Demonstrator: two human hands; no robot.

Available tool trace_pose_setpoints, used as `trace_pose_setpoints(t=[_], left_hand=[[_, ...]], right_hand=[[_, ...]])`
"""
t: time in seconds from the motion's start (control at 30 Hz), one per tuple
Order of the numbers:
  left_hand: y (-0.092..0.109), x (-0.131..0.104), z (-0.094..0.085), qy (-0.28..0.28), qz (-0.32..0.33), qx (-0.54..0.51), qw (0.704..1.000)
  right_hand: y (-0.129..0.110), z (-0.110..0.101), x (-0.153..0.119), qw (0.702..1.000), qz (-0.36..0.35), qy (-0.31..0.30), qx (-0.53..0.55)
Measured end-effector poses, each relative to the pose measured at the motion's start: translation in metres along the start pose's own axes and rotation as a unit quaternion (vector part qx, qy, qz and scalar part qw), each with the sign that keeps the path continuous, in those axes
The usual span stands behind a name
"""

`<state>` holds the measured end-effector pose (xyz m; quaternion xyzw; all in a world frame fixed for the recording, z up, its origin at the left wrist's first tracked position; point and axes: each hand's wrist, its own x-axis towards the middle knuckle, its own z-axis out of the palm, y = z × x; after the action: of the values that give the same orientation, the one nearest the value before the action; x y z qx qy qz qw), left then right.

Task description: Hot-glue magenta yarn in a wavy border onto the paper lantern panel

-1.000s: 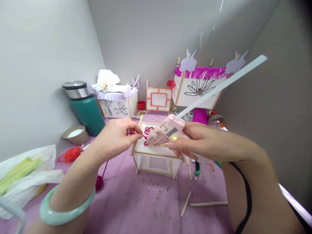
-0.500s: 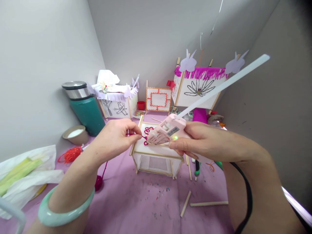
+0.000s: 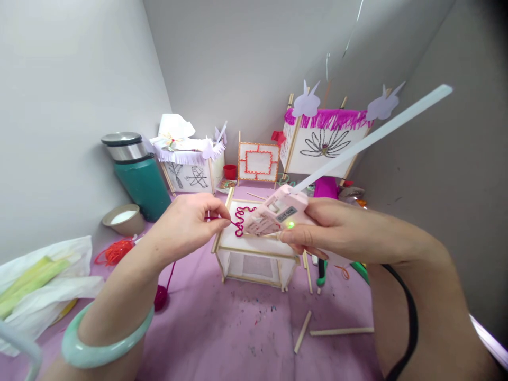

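A small wooden frame box with white panels (image 3: 273, 244) stands on the purple table. Curls of magenta yarn (image 3: 239, 214) lie along the left of its top panel. Between thumb and fingers, my left hand (image 3: 196, 222) pinches the yarn's loose strand just left of the curls. That strand runs down to a magenta yarn ball (image 3: 161, 298). Wrapped round a pale pink glue gun (image 3: 283, 209), my right hand (image 3: 325, 230) holds it over the box, nozzle towards the curls. A long white glue stick (image 3: 377, 135) sticks out of its back, and a green light glows on its side.
A teal flask (image 3: 141, 182), a bowl of white stuff (image 3: 124, 218) and red yarn (image 3: 115, 253) stand at the left. Decorated paper lanterns (image 3: 188, 172) line the back. Wooden sticks (image 3: 341, 332) and a green-handled tool (image 3: 321, 274) lie at the right.
My right hand has shifted slightly right with the glue gun, uncovering more of the yarn curls. My left hand stays in place, pinching the strand.
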<state>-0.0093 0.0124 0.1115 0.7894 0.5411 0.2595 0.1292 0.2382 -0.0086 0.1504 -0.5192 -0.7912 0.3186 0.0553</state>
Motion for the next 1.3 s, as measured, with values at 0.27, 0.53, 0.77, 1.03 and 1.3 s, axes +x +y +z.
trace_pose_setpoints(t=[0.27,0.53,0.77,1.03,1.3], left_hand=[[0.005,0.001,-0.002,-0.003,-0.003,-0.006,1.000],[0.006,0.000,-0.002,-0.016,-0.014,0.007,1.000],[0.009,-0.004,-0.002,-0.029,0.016,0.049,0.998],[0.016,-0.001,0.002,-0.057,0.010,0.068,0.996],[0.014,0.001,0.004,-0.075,0.008,0.079,0.994]], right_hand=[[-0.001,0.002,0.001,1.000,-0.017,0.018,0.004],[0.002,0.002,0.002,0.999,-0.025,0.024,-0.009],[0.001,0.002,0.003,0.999,-0.029,0.022,-0.003],[0.001,0.002,0.001,0.999,-0.031,0.031,-0.009],[0.005,0.002,0.001,1.000,-0.003,0.027,0.004]])
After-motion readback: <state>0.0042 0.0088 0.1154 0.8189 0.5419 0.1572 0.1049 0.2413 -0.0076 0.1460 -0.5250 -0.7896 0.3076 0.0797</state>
